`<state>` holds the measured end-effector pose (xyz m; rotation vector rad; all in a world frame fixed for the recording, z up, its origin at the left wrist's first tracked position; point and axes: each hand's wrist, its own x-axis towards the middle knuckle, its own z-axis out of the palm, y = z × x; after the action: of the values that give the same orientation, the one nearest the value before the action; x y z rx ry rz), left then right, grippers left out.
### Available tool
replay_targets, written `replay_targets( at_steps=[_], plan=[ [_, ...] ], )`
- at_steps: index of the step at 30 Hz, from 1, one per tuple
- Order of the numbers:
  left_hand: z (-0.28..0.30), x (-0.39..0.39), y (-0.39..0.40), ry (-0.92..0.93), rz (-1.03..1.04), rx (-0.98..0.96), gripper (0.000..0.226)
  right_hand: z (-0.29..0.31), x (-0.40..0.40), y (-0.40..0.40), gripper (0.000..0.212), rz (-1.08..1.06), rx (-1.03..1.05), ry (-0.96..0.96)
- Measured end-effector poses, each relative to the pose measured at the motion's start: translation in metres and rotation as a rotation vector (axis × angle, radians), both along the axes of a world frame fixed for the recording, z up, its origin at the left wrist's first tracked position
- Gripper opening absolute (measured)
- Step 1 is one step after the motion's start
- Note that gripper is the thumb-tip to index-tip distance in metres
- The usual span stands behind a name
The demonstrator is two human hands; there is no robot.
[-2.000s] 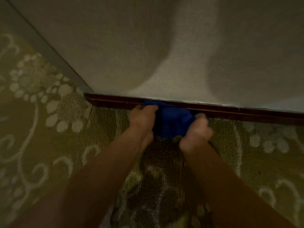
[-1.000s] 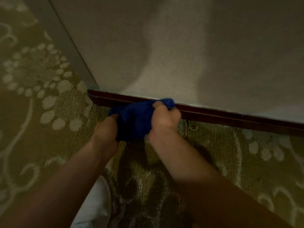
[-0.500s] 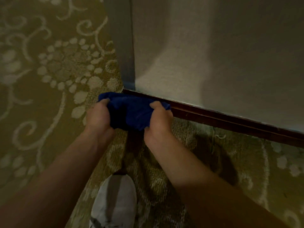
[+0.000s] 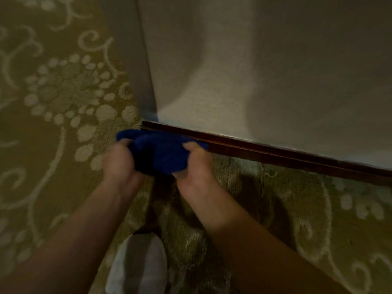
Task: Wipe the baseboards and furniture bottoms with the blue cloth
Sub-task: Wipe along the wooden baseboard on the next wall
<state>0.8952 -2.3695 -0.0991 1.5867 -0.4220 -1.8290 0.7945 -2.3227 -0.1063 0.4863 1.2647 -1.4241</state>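
Observation:
A bunched blue cloth point(image 4: 161, 151) sits at the left end of a dark red-brown baseboard point(image 4: 286, 154) that runs down to the right under a pale wall. My left hand point(image 4: 118, 164) grips the cloth's left side, which sticks out past the baseboard's end over the carpet. My right hand point(image 4: 197, 166) grips its right side, with fingers curled into the fabric right against the baseboard. The part of the baseboard behind the cloth is hidden.
A pale textured wall point(image 4: 254, 71) meets a grey corner edge point(image 4: 131, 60) at the left. Green carpet with a light floral pattern point(image 4: 63, 92) covers the floor. A white shoe point(image 4: 137, 266) stands below my hands.
Both hands slid the cloth leftward along the baseboard, from its middle to the corner end. The view turned left, and a white shoe came into sight.

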Motion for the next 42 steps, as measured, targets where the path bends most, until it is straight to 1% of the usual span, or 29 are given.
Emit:
replay_targets(
  at_steps=[1,3,4,6,8,10,12,15,16,18,19,21,24,25,26,27,29,30,32,33,34,37,39,41,42],
  plan=[
    [-0.001,0.002,0.0,-0.003,0.035,0.017,0.027,0.001,-0.002,0.0,0.037,0.023,0.0,0.004],
    [-0.002,-0.005,0.009,0.04,0.015,0.017,0.035,0.001,-0.021,0.013,0.042,0.008,-0.021,0.04],
    [-0.001,-0.017,0.02,0.098,-0.039,0.009,0.036,0.0,-0.036,0.025,0.047,-0.038,-0.023,0.062],
    [0.003,-0.046,0.044,0.197,-0.216,0.005,0.037,-0.001,-0.069,0.049,0.052,-0.179,0.022,0.116],
    [0.011,-0.067,0.059,0.194,-0.307,0.019,0.039,0.004,-0.093,0.062,0.052,-0.302,0.085,0.157],
    [0.012,-0.065,0.054,0.131,-0.291,0.01,0.04,0.005,-0.093,0.059,0.047,-0.327,0.107,0.161],
    [0.014,-0.044,0.038,0.042,-0.217,-0.005,0.04,0.004,-0.067,0.042,0.04,-0.258,0.071,0.14],
    [0.026,-0.003,0.016,-0.053,-0.062,-0.005,0.033,0.002,-0.021,0.018,0.025,-0.026,-0.051,0.047],
    [0.033,0.008,0.01,-0.064,-0.009,-0.011,0.03,0.005,-0.011,0.011,0.024,0.052,-0.08,0.007],
    [0.043,0.022,0.005,-0.06,-0.005,-0.055,0.038,0.01,-0.003,0.006,0.029,0.158,-0.072,-0.032],
    [0.048,0.022,0.007,-0.067,-0.05,-0.077,0.041,0.01,-0.006,0.007,0.033,0.199,-0.066,-0.016],
    [0.058,0.013,0.021,-0.071,-0.182,-0.096,0.034,0.023,-0.028,0.02,0.039,0.269,-0.012,0.064],
    [0.073,-0.001,0.051,-0.012,-0.441,-0.091,0.037,0.047,-0.08,0.049,0.051,0.404,0.123,0.182],
    [0.08,-0.004,0.059,-0.019,-0.528,-0.105,0.039,0.058,-0.095,0.059,0.05,0.465,0.155,0.204],
    [0.09,-0.006,0.066,-0.036,-0.575,-0.121,0.038,0.072,-0.105,0.067,0.043,0.508,0.161,0.225],
    [0.102,-0.007,0.068,-0.072,-0.578,-0.126,0.035,0.085,-0.109,0.072,0.035,0.531,0.147,0.235],
    [0.121,-0.005,0.067,-0.186,-0.539,-0.119,0.029,0.108,-0.098,0.073,0.029,0.521,0.108,0.208],
    [0.133,-0.002,0.066,-0.259,-0.51,-0.115,0.03,0.116,-0.087,0.072,0.032,0.52,0.104,0.201],
    [0.16,0.007,0.066,-0.391,-0.472,-0.115,0.038,0.127,-0.062,0.068,0.041,0.515,0.09,0.189],
    [0.172,0.013,0.068,-0.431,-0.463,-0.116,0.04,0.133,-0.05,0.067,0.043,0.508,0.08,0.178],
    [0.183,0.018,0.072,-0.461,-0.475,-0.112,0.037,0.139,-0.04,0.068,0.043,0.49,0.076,0.17],
    [0.209,0.023,0.09,-0.505,-0.5,-0.126,0.02,0.153,-0.021,0.072,0.044,0.424,0.043,0.11],
    [0.209,0.013,0.087,-0.522,-0.466,-0.185,0.025,0.155,-0.018,0.072,0.042,0.34,0.019,0.124],
    [0.195,0.001,0.08,-0.498,-0.43,-0.252,0.034,0.15,-0.02,0.073,0.034,0.291,0.046,0.216],
    [0.186,-0.005,0.076,-0.461,-0.425,-0.279,0.036,0.152,-0.023,0.075,0.029,0.292,0.047,0.251]
  ],
)
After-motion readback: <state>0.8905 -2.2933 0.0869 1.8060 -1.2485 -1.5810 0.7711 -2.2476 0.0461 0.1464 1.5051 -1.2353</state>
